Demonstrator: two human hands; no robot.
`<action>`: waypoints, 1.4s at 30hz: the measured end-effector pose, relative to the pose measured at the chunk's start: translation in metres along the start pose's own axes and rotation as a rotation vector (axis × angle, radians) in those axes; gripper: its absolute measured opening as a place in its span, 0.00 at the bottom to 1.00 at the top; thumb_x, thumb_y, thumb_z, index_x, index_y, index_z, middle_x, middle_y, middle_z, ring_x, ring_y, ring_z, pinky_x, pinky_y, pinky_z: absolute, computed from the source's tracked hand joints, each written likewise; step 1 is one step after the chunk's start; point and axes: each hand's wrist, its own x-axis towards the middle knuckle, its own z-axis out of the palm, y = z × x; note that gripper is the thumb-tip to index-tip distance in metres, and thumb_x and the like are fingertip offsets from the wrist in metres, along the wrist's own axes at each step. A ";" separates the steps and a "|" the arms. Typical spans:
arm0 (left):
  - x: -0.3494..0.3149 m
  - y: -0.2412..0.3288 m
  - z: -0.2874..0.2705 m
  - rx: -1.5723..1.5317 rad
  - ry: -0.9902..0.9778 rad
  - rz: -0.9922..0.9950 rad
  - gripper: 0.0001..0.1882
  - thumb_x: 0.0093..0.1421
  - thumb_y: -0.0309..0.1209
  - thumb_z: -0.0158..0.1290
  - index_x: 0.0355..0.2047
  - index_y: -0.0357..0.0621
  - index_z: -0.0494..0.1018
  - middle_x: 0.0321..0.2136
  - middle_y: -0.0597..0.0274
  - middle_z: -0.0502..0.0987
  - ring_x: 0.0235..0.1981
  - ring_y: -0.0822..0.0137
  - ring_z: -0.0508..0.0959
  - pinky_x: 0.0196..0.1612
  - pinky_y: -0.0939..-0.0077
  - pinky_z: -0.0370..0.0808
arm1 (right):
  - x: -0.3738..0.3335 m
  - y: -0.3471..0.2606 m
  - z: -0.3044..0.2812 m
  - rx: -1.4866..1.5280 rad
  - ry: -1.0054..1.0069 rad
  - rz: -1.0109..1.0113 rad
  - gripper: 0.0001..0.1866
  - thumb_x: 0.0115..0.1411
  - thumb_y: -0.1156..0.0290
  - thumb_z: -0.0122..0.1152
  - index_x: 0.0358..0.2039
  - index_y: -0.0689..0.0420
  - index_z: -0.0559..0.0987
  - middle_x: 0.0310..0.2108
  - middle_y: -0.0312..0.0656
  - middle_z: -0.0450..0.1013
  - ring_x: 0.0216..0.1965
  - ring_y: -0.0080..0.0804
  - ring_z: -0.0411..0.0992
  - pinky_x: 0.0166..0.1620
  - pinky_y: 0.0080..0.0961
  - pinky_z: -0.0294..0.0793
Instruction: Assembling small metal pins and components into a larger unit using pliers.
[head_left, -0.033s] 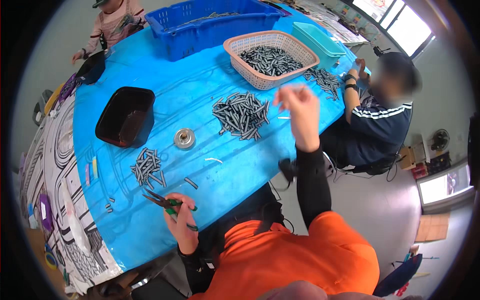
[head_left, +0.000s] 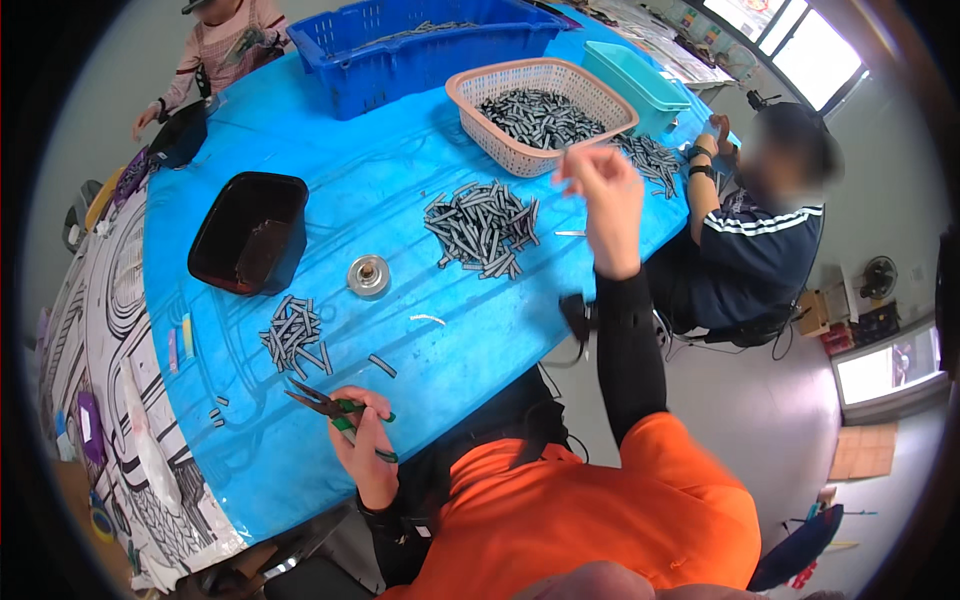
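Note:
My left hand (head_left: 362,455) is wrapped round a pair of needle-nose pliers (head_left: 338,408) with green handles, at the table's near edge. Their dark jaws point up and left, slightly apart. Just beyond the tips lies a small pile of short grey-and-black strips (head_left: 292,335), with one loose strip (head_left: 382,366) to its right. Raised over the right side of the table, my right hand (head_left: 612,195) has its fingers curled and pinched near the front of a pink perforated basket (head_left: 520,160). The fingertips are a little blurred; anything between them is too small to name. A larger strip pile (head_left: 482,228) lies left of that hand.
A black tub (head_left: 215,262) and a small round metal burner (head_left: 368,277) stand on the blue cover. Farther back are a large blue crate (head_left: 380,80) and a turquoise basin (head_left: 645,95). One co-worker (head_left: 765,250) sits at right, another person (head_left: 235,50) at far left.
My right hand has risen slightly, away from me toward the pink basket. My left hand and the pliers have hardly moved.

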 end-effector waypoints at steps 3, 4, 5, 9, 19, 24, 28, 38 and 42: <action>-0.006 0.003 0.001 0.023 0.030 -0.014 0.13 0.56 0.18 0.46 0.42 0.35 0.64 0.30 0.57 0.69 0.32 0.68 0.68 0.39 0.73 0.66 | 0.058 0.044 -0.003 -0.547 0.169 -0.226 0.14 0.56 0.71 0.63 0.37 0.68 0.74 0.26 0.42 0.76 0.27 0.24 0.74 0.34 0.23 0.74; -0.007 0.002 -0.001 0.048 0.056 -0.009 0.13 0.56 0.18 0.45 0.42 0.35 0.64 0.30 0.57 0.69 0.32 0.68 0.68 0.39 0.73 0.66 | 0.053 0.044 0.003 -0.542 0.130 -0.208 0.14 0.56 0.71 0.63 0.37 0.68 0.74 0.26 0.42 0.76 0.27 0.24 0.74 0.34 0.23 0.74; -0.006 0.001 0.001 0.067 0.080 -0.014 0.11 0.56 0.19 0.47 0.40 0.36 0.64 0.29 0.58 0.69 0.31 0.68 0.68 0.39 0.73 0.66 | 0.038 0.032 0.012 -0.596 0.072 -0.300 0.13 0.55 0.70 0.64 0.36 0.67 0.75 0.25 0.40 0.76 0.27 0.23 0.73 0.33 0.21 0.73; -0.009 0.008 0.010 0.001 0.123 -0.104 0.09 0.57 0.21 0.48 0.39 0.36 0.64 0.30 0.58 0.69 0.32 0.68 0.67 0.38 0.72 0.65 | -0.073 -0.024 0.049 -0.568 -0.443 0.159 0.12 0.53 0.69 0.66 0.35 0.61 0.77 0.21 0.35 0.72 0.23 0.21 0.69 0.28 0.19 0.69; -0.007 0.000 0.008 0.029 0.005 -0.098 0.09 0.58 0.19 0.48 0.40 0.37 0.65 0.31 0.63 0.69 0.26 0.80 0.64 0.29 0.86 0.60 | -0.152 0.003 0.133 -0.843 -0.845 0.189 0.09 0.50 0.71 0.64 0.30 0.58 0.73 0.19 0.45 0.73 0.21 0.48 0.73 0.25 0.37 0.70; -0.005 -0.001 0.006 0.049 -0.033 -0.088 0.10 0.58 0.19 0.47 0.41 0.37 0.64 0.30 0.62 0.70 0.29 0.77 0.66 0.32 0.85 0.63 | -0.150 0.005 0.130 -0.734 -0.889 0.109 0.09 0.50 0.75 0.65 0.32 0.60 0.75 0.16 0.42 0.70 0.16 0.37 0.68 0.21 0.30 0.64; -0.004 0.000 0.008 0.006 0.112 -0.032 0.10 0.58 0.18 0.48 0.41 0.38 0.65 0.30 0.61 0.71 0.30 0.74 0.69 0.35 0.81 0.67 | -0.155 0.006 0.113 -0.100 -0.850 0.516 0.03 0.57 0.77 0.60 0.31 0.62 0.75 0.24 0.39 0.77 0.24 0.23 0.76 0.26 0.20 0.70; 0.010 0.009 0.011 0.072 0.098 -0.117 0.12 0.56 0.19 0.50 0.42 0.39 0.66 0.37 0.55 0.74 0.32 0.71 0.71 0.37 0.77 0.67 | -0.168 0.031 0.080 0.487 -0.969 0.541 0.03 0.60 0.79 0.57 0.33 0.64 0.74 0.31 0.42 0.79 0.34 0.26 0.78 0.34 0.19 0.77; 0.010 0.010 0.013 0.113 0.098 -0.152 0.14 0.55 0.23 0.54 0.42 0.40 0.67 0.36 0.56 0.75 0.30 0.72 0.71 0.33 0.81 0.67 | -0.167 0.033 0.083 0.382 -1.035 0.398 0.04 0.58 0.78 0.58 0.32 0.65 0.75 0.29 0.41 0.79 0.33 0.26 0.79 0.36 0.19 0.77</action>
